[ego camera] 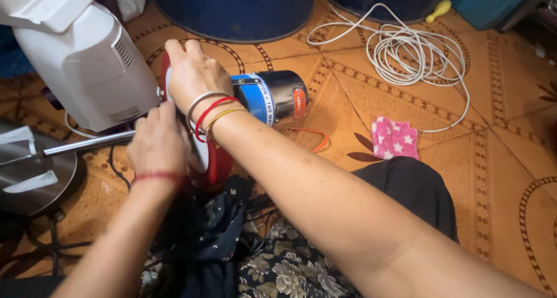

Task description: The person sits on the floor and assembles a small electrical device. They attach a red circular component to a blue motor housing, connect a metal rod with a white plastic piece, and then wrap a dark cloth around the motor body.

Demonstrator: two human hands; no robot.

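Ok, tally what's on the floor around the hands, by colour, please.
White: 2, sewing machine and coiled cable
Red: 1, wheel under both hands
Blue and silver: 1, motor
Pink: 1, starred cloth
Yellow: 1, small object
Total: 6

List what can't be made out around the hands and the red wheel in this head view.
- Red wheel: mostly covered by both hands.
- Left hand fingers: curl away from the camera, so the grip is unseen.
- Right hand fingers: tips hidden behind the wheel's rim.
- White machine: cut off by the top and left edges.
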